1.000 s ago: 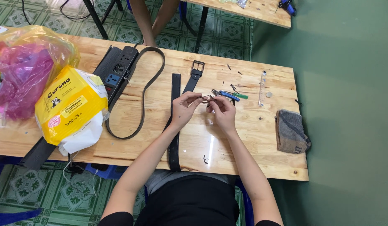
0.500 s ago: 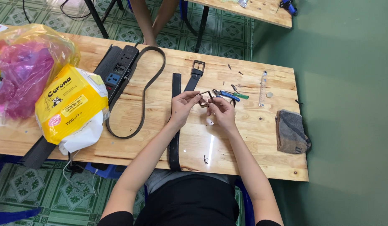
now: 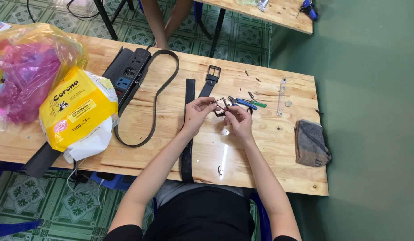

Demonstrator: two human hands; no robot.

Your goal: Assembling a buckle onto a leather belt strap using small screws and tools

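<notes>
Dark metal rectangular buckle frame (image 3: 220,107) sits pinched between left hand (image 3: 197,112) and right hand (image 3: 238,121) fingertips; its details blur.

Looks like a small belt-repair workshop: plain wooden worktable (image 3: 126,147) with belt straps (image 3: 188,134), pliers (image 3: 247,103) and a power strip (image 3: 126,76) on it, green tiled floor below.

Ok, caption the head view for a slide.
Both hands, left hand and right hand, hold a metal buckle over a wooden table.
</notes>
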